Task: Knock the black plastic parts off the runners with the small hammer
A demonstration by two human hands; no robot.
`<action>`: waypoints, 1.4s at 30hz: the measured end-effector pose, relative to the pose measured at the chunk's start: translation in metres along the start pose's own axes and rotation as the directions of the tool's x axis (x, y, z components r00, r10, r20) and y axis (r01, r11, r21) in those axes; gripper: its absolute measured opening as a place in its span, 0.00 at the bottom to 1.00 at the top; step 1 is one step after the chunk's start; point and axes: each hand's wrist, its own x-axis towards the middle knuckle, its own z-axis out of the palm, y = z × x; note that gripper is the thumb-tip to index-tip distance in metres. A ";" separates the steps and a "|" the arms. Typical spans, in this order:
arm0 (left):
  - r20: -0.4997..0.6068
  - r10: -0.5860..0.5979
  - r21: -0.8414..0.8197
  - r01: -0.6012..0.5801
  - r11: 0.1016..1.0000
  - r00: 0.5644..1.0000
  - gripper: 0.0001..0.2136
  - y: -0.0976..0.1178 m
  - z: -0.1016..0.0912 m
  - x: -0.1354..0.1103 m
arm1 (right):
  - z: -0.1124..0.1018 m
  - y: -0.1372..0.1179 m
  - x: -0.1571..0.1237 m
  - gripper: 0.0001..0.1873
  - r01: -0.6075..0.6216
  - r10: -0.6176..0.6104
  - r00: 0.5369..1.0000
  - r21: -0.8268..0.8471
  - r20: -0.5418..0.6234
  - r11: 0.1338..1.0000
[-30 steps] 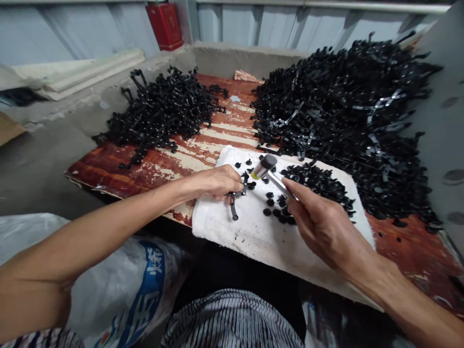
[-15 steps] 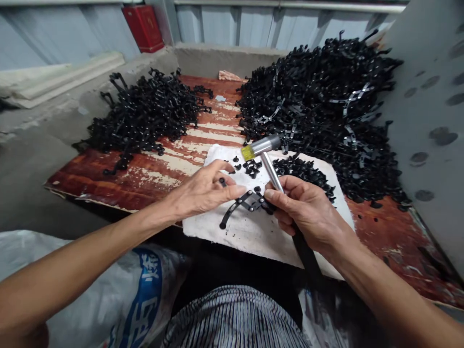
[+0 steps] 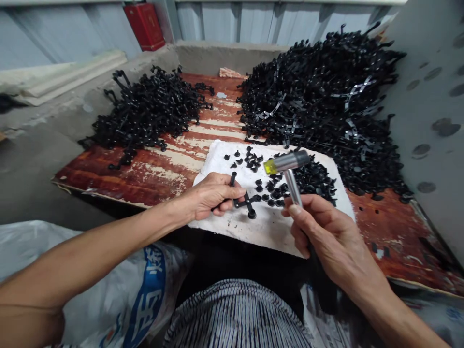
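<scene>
Head: two hands, one hammer, one held bracket

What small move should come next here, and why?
Probably the left hand should steady the black linked piece flat on the white cloth: its fingers grip the piece with jointed arms sticking out at angles, while the right hand holds the hammer with its head up and clear of the piece.

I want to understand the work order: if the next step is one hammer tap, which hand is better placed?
Probably the right hand: it grips the hammer, head raised above the white cloth. The left hand holds the jointed black part, so seems better placed to steady it.
</scene>
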 end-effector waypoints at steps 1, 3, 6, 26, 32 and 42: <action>-0.008 -0.010 -0.002 0.010 1.000 1.000 0.10 0.000 -0.001 0.003 | -0.004 0.004 -0.003 0.19 0.005 -0.005 0.999 0.005 -0.035 1.000; -0.013 -0.028 -0.003 0.028 1.000 1.000 0.11 0.000 -0.001 0.008 | -0.011 0.013 -0.007 0.19 -0.004 0.007 0.997 0.031 -0.079 1.000; -0.018 -0.042 0.002 0.042 0.999 0.999 0.11 0.000 -0.001 0.013 | -0.015 0.025 -0.011 0.19 -0.029 0.034 0.996 0.061 -0.084 0.998; -0.068 -0.054 0.021 0.056 0.998 0.996 0.12 0.004 0.004 0.019 | -0.021 0.038 -0.010 0.17 -0.005 0.010 0.997 0.071 -0.072 0.997; -0.067 -0.047 0.040 0.050 0.998 0.997 0.12 0.003 0.003 0.021 | -0.021 0.038 -0.009 0.16 0.009 -0.002 0.997 0.085 -0.080 0.996; -0.108 -0.021 0.159 0.038 0.987 0.994 0.11 0.008 0.009 0.021 | -0.024 0.035 -0.011 0.15 0.087 -0.093 0.995 -0.164 -0.032 0.983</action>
